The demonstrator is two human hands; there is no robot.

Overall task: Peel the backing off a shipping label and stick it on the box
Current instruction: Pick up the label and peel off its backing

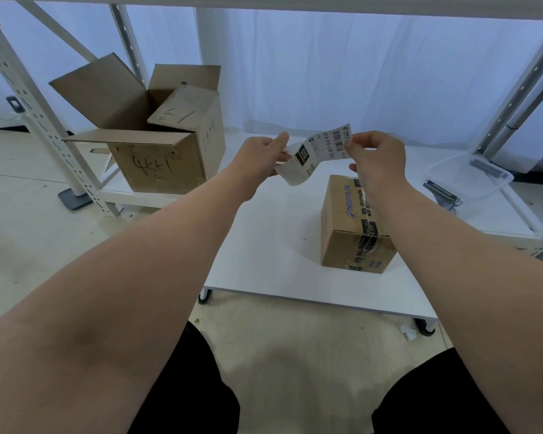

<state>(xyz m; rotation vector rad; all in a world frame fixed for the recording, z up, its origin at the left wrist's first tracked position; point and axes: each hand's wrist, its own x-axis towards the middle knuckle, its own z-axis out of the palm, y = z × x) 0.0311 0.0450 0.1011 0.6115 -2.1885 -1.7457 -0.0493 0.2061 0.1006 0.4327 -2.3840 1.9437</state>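
Both hands pinch label (318, 153) in air, left hand (259, 155) at 9, right hand (373, 158) at 3; peel underway, box (351, 227) on worktop (264, 245) w/o label.

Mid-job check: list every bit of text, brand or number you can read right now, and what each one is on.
"010": white on a black patch on the shipping label, held up between both hands.
"DECATHLON": side of the small sealed box, and again on its tape.
Number string beside the label's barcode: looks like "010-010...", not surely readable.
Handwritten marks on the open cardboard box and the box inside it: illegible.
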